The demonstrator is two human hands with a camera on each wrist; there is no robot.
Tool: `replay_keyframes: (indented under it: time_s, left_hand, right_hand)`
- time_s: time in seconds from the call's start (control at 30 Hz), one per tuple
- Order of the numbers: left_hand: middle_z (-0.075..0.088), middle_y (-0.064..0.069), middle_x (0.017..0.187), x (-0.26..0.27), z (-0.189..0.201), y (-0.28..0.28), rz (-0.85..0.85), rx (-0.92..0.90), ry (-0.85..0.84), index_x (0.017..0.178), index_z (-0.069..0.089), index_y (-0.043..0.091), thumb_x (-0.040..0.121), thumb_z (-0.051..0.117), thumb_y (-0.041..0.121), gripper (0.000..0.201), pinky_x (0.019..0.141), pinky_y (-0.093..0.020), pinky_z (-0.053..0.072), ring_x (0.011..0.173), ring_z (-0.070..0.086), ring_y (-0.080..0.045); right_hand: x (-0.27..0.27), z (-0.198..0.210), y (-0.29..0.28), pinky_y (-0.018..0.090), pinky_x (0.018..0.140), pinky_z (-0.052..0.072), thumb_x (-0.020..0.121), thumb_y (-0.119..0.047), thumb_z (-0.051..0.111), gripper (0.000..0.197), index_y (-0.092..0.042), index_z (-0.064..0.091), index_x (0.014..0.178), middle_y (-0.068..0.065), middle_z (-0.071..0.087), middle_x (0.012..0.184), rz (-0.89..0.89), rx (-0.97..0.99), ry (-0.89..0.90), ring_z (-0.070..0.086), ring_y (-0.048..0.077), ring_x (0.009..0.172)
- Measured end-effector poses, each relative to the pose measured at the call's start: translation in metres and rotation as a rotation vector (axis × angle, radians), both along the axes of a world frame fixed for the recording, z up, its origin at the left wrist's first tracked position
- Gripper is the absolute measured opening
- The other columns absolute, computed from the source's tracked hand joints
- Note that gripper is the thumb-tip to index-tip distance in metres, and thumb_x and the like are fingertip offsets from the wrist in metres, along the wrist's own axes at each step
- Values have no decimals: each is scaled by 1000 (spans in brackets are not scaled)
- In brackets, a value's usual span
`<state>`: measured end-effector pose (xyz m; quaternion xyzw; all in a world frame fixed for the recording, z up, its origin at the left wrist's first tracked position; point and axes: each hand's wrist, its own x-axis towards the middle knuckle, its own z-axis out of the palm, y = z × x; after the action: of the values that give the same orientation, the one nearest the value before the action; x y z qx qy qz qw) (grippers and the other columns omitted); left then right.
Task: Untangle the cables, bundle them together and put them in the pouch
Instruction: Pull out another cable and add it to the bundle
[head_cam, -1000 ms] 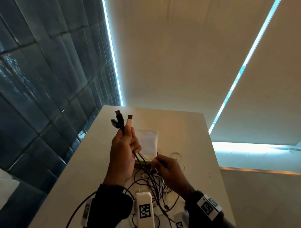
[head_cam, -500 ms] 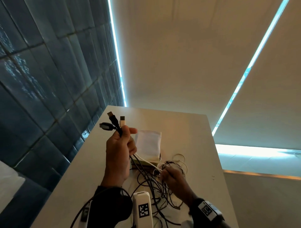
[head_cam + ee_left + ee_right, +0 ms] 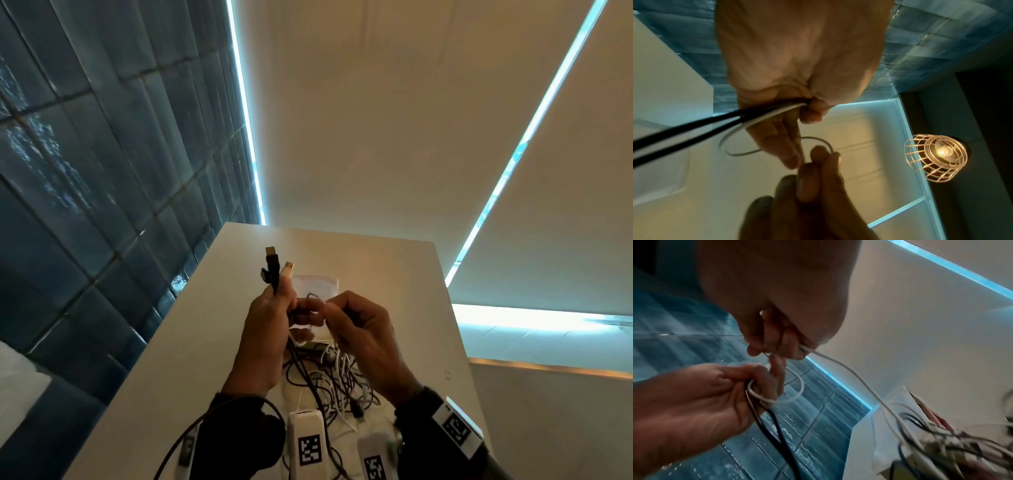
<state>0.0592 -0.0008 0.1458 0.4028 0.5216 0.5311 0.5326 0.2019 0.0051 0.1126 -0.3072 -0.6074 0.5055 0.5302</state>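
**Q:** Moved since half a second ago?

**A:** Right hand (image 3: 359, 329), up from the tangle on the table to meet the left hand (image 3: 270, 329); a small loop of thin white round cable (image 3: 797, 386) now stands between them.

**Q:** Left hand, fingers?

**A:** Curled round three leads: two smooth black round cables (image 3: 694, 128) and the white one. Plug ends stand upright above the fist: a black moulded plug with a metal tip (image 3: 272, 263), a white plug (image 3: 287, 270) just beside it.

**Q:** Right hand?

**A:** Thumb and fingertips (image 3: 818, 154) pinching the white loop; the same lead trails from the palm down to the heap.

**Q:** Remaining stock?

**A:** Knotted heap of black and white cables (image 3: 329, 380) on the matt white table (image 3: 394, 274). White flat soft-looking pouch (image 3: 317, 284) lies on the table beyond the hands, partly hidden by them.
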Motion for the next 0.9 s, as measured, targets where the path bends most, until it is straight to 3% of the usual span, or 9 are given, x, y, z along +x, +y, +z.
replay_keyframes:
  time_s: [0.07,0.13,0.17,0.2,0.27,0.37,0.67,0.9]
  left_hand:
    - [74,-3,75,-2,3,-1,-58,-35,-114,84,49,12,102,33,39,36,62,-33,56,75,72,-17]
    - [70,-11,77,-4,7,0,-94,-40,-321,74,44,12,100,38,40,38,76,-40,55,83,71,-27]
    - [63,-10,69,-6,7,1,-88,-17,-427,71,44,13,98,41,40,39,80,-41,53,76,68,-27]
    - [50,-5,60,-6,8,2,-76,10,-502,69,45,13,97,43,39,39,78,-39,53,64,61,-22]
    - [31,2,55,-6,9,4,-51,47,-536,67,44,14,97,42,38,39,60,-30,44,48,37,-12]
    - [22,3,54,-6,11,4,-18,117,-492,67,42,13,98,41,37,39,45,-24,25,45,21,-10]
    - [29,4,56,-11,11,4,-25,163,-500,73,47,12,100,35,24,32,45,-22,27,48,24,-9]
    - [28,5,52,-16,13,3,18,171,-510,72,45,12,101,34,21,32,43,-21,26,46,22,-9]
  right_hand:
    - [-2,1,-3,16,59,50,96,4,48,17,9,62,88,-9,68,80,89,24,-31,61,3,64]
    - [-1,-3,-4,11,56,44,95,5,51,16,5,63,84,-13,62,69,101,15,-78,55,-1,58]
    - [0,-8,-4,10,54,40,94,4,52,17,1,63,81,-13,58,63,90,0,-91,50,-2,54]
    - [1,-13,-2,10,53,38,94,2,53,19,-1,62,78,-13,56,61,78,-20,-106,47,-2,53]
    - [3,-25,0,8,55,38,95,1,53,21,-5,60,77,-16,57,60,53,-55,-160,49,-4,54]
    - [10,-46,5,7,56,37,96,-5,54,22,-8,60,76,-21,56,58,-10,-100,-313,49,-5,54]
    - [23,-105,15,10,54,35,95,-5,54,28,-12,63,69,-18,55,54,-228,-185,-418,48,-1,52]
    - [27,-128,22,15,54,36,95,-8,55,26,-12,63,71,-14,56,56,-166,-221,-440,46,0,54]
